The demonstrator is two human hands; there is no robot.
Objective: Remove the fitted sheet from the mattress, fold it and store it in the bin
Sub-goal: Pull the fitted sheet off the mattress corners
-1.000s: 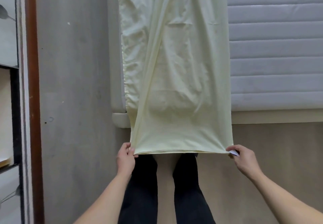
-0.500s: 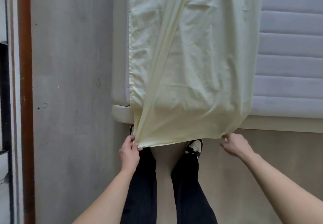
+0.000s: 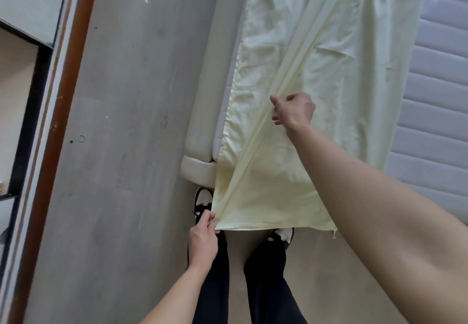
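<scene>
Pale yellow cloth, the fitted sheet (image 3: 316, 75), lies folded lengthwise along the mattress (image 3: 438, 96) and hangs past its foot end toward the person. The left hand (image 3: 203, 240) pinches the sheet's near corner between thumb and fingertips, just in front of the dark trouser legs (image 3: 266, 278) and beside one black-and-white shoe (image 3: 202, 199). From that corner a taut ridge of fabric runs diagonally up and away to the right hand (image 3: 293, 109), which reaches across over the sheet and grips the ridge with curled fingers, knuckles upward. Between the two hands the fold line is straight and tight; to the right of it the cloth falls loosely, its lower hem hanging free near the right forearm, with a small thread or tag dangling from the far corner. Left of the left hand the rounded corner of the bed frame (image 3: 200, 171) sticks out, and beyond it stretches a broad strip of grey floor (image 3: 121, 146), bounded by a brown-edged panel (image 3: 65, 101) and shelving. Right of the right hand the ribbed grey mattress surface is uncovered.
</scene>
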